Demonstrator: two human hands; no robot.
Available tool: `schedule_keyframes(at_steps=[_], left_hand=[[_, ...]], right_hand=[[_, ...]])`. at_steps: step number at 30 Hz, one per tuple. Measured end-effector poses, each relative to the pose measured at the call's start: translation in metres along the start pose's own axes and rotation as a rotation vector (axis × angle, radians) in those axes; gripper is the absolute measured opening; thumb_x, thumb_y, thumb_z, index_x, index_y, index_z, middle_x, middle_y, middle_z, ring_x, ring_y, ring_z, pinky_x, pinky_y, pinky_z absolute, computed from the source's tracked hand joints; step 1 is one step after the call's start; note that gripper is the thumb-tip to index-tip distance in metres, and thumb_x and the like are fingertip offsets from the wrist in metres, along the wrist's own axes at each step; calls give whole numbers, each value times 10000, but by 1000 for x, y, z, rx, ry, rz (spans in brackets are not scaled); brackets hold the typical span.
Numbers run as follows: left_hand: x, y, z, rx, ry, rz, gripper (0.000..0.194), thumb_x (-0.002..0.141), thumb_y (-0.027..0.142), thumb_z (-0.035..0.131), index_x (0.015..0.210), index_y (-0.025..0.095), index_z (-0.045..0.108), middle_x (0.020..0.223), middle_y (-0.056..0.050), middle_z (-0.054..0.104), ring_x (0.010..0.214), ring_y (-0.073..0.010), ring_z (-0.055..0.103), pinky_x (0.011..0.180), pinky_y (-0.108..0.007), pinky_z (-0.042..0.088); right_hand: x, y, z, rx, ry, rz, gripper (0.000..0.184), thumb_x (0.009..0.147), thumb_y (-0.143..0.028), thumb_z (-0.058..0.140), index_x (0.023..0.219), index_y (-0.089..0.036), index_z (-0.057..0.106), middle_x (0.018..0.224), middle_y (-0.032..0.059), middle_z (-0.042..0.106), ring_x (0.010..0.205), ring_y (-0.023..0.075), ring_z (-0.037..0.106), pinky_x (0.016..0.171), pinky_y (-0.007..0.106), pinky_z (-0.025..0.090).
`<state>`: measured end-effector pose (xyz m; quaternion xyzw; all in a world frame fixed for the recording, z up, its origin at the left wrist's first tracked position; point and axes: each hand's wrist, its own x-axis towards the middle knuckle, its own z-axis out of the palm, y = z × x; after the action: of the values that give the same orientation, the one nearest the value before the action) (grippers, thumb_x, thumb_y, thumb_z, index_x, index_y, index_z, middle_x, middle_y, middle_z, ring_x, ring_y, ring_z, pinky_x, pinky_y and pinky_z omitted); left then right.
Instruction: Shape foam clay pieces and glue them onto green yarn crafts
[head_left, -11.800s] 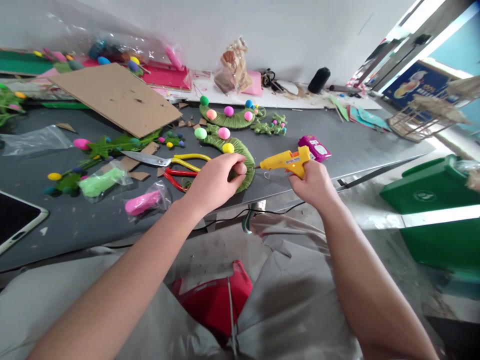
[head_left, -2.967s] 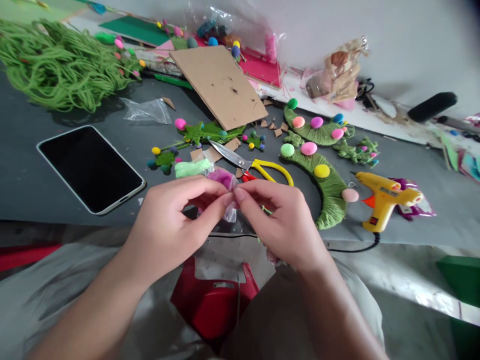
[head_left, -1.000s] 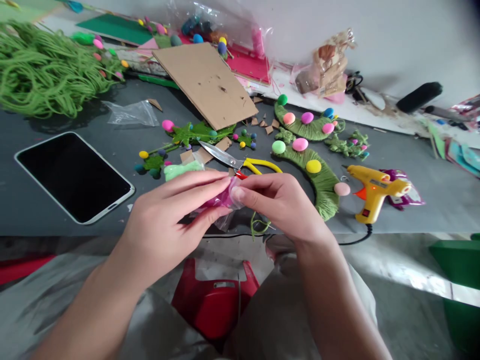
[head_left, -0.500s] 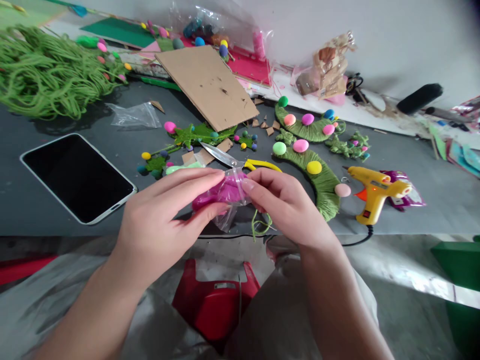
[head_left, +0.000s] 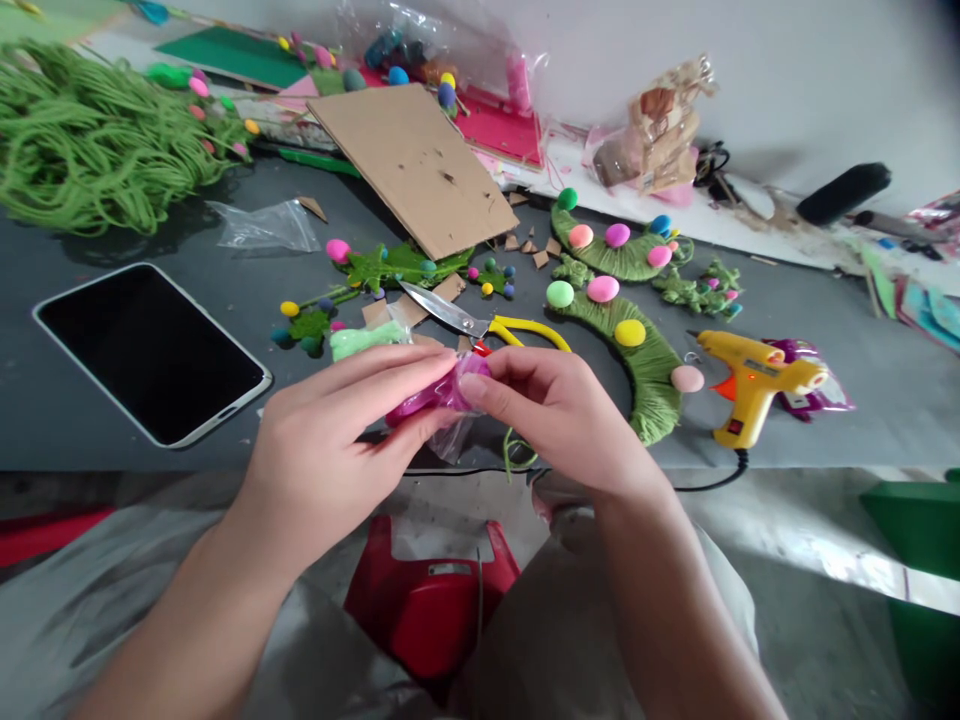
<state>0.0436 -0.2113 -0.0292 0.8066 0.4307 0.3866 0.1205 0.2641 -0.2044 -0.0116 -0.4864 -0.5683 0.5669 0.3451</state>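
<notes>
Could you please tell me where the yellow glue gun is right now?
The yellow plastic glue gun lies at the right of the head view, near the table's front edge, beside the shiny purple packet.

Beyond the fingers [head_left: 420,378], a plain, pale wall [head_left: 787,80] rises behind a dark grey table [head_left: 885,420], whose near edge runs just below them. Lower still, beneath the fingers, is a red stool [head_left: 435,610] above a grey floor [head_left: 832,650]. Well to their right, a green shape [head_left: 911,520], probably a bin, is crossed by a pale bar [head_left: 862,570]; whitish light gleams nearby.
</notes>
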Motion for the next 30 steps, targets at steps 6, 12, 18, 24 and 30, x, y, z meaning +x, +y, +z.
schedule_keyframes(at_steps=[6, 12, 18, 24, 30], left_hand=[[-2, 1, 1, -7, 12, -15, 395, 951, 167, 771, 1290, 365, 728, 1321, 47, 785, 1120, -207, 790, 1091, -424, 667], [-1, 3, 0, -5, 35, -5, 413, 932, 168, 796, 1283, 376, 733, 1314, 52, 788, 1120, -220, 795, 1100, -437, 664], [1, 5, -3, -18, 43, -24, 413, 935, 132, 775, 1273, 368, 742, 1281, 52, 800, 1116, -209, 797, 1081, -410, 674], [0, 4, -3, 8, 70, -29, 398, 939, 165, 779, 1264, 394, 751, 1279, 92, 798, 1093, -198, 803, 1060, -405, 690], [1, 4, -7, 33, 120, -105, 382, 904, 222, 838, 1240, 387, 763, 1232, 113, 805, 1010, -196, 808, 901, -375, 740]], right_hand=[[-2, -3, 5, -60, -22, -28, 396, 970, -553, 722, 867, -172, 696, 814, -2, 600, 735, 125, 472, 651, 267, 399], [-1, 1, 8, -133, 24, -176, 430, 1055, -521, 606, 778, -201, 529, 745, -30, 471, 714, 116, 414, 640, 274, 369], [-3, -4, 7, -202, 88, -204, 429, 1064, -539, 580, 799, -204, 546, 730, -24, 482, 679, 120, 408, 605, 284, 346], [-3, -5, 6, -200, 124, -197, 429, 1057, -540, 596, 799, -198, 573, 717, -27, 478, 660, 112, 407, 586, 289, 323], [-6, -8, -9, -115, 322, -155, 439, 1038, -548, 625, 758, -212, 581, 668, -20, 475, 617, 118, 383, 559, 297, 322]])
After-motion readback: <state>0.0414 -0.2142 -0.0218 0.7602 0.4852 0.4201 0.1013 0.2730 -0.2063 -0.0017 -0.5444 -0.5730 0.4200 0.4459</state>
